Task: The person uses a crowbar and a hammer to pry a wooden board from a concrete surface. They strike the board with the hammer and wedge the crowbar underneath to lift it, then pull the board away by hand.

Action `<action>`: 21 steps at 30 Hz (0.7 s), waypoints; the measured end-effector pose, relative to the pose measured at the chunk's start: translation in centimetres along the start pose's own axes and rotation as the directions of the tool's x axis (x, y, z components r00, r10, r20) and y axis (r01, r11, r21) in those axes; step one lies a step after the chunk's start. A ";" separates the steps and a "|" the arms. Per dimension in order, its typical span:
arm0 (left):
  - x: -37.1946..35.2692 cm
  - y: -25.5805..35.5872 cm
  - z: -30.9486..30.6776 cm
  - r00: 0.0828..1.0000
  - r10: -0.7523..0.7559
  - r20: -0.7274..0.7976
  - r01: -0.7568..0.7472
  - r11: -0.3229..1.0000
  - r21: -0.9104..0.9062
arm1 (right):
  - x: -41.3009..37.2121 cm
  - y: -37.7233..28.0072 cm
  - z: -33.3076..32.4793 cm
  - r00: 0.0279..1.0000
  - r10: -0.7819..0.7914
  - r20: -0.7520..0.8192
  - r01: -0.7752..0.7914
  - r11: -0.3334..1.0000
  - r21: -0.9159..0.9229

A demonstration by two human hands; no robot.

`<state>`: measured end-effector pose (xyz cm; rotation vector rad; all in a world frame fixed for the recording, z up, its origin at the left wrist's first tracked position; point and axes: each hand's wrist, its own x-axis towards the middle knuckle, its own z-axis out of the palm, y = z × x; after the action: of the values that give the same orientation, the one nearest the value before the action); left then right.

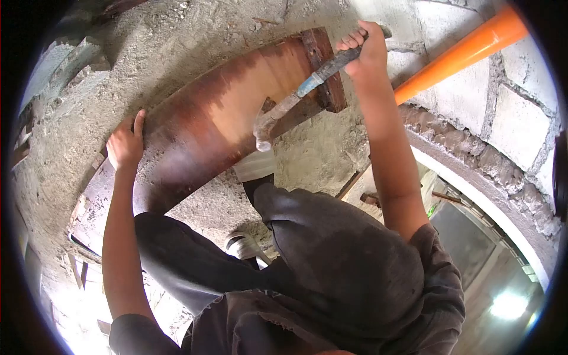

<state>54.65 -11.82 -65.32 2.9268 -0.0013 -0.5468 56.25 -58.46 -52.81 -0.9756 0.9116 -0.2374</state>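
Note:
My right hand [371, 50] is wrapped round the dark grip of a hammer [291, 102], whose metal head hangs over the lower edge of a wooden board. The board [195, 115] is long, reddish-brown and stained, with a paler patch in its middle. A short dark wooden batten [324, 68] crosses its right end. My left hand [126, 142] lies against the board's upper edge at the left, thumb pointing up. The fingers of that hand are partly hidden, and they seem to steady or grip the board.
An orange pipe [464, 53] slants across the upper right, before a wall of pale blocks [520, 118]. A curved white edge [491, 195] borders a lower space on the right. Rough concrete [195, 29] lies around the board. Broken grey block pieces [65, 71] sit at left.

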 end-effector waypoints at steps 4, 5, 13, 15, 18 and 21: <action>-0.3 -0.1 0.0 0.998 0.053 0.024 -0.053 0.999 -0.015 | 5.9 -4.4 -1.5 0.954 -0.275 -0.117 0.250 0.950 -0.188; -0.3 -0.2 -0.2 0.998 0.060 0.028 -0.059 0.997 -0.040 | 8.5 -7.2 -2.3 0.915 -0.369 -0.165 0.326 0.915 -0.237; -0.3 0.1 -0.6 0.986 0.165 -0.022 -0.165 0.986 -0.032 | 5.0 -6.8 1.1 0.859 -0.484 -0.165 0.458 0.872 -0.172; -0.4 0.2 -0.7 0.984 0.170 -0.060 -0.171 0.985 -0.024 | 3.5 -6.7 -0.1 0.813 -0.570 -0.117 0.561 0.821 -0.102; -0.5 0.3 -0.8 0.987 0.150 -0.058 -0.153 0.987 -0.046 | 0.6 -5.6 1.6 0.750 -0.650 -0.126 0.631 0.759 -0.160; -0.1 -0.7 0.4 0.972 0.198 -0.127 -0.205 0.978 -0.045 | -1.7 -4.4 3.5 0.678 -0.729 -0.099 0.699 0.680 -0.219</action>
<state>54.37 -11.20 -65.73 2.8531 -0.2610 -0.3306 58.80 -57.89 -47.55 -1.4661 0.6663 -0.9550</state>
